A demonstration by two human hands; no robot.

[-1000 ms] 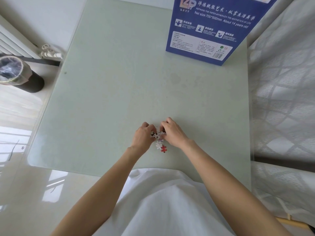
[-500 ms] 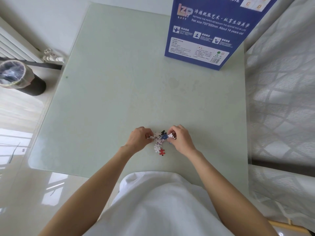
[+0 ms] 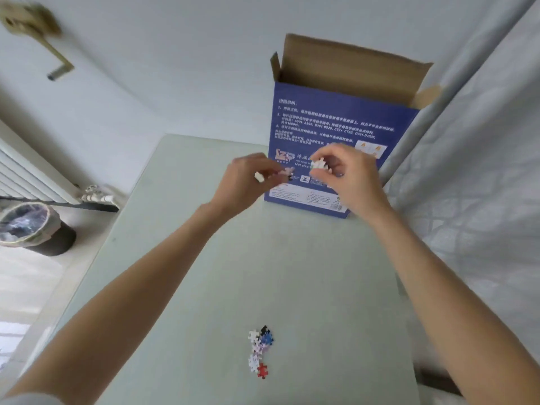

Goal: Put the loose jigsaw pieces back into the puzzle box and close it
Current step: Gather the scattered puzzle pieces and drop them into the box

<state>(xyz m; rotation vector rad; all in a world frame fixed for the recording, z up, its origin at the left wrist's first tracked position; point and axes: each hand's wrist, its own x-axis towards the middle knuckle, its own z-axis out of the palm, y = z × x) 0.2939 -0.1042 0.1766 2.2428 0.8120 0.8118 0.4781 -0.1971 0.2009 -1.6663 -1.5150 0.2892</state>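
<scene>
Jigsaw pieces (image 3: 260, 350): small loose cluster of white, blue, black, lilac and red, lying near the tabletop's near edge; a few more are carried in the hands.
Handling: judged light, thin and stiff card; best pinched by the edges or swept together, as single pieces slip easily on a smooth top.
Left hand (image 3: 248, 178): raised above the tabletop, fingers curled round pale pieces.
Right hand (image 3: 347, 173): raised just beside it, fingertips pinching a white piece.
Puzzle box (image 3: 336, 135): blue, upright at the far right corner, top flaps open, behind both hands.
Tabletop (image 3: 181, 287): pale green glass.
Surroundings: bin (image 3: 32, 229) on the floor, left.
</scene>
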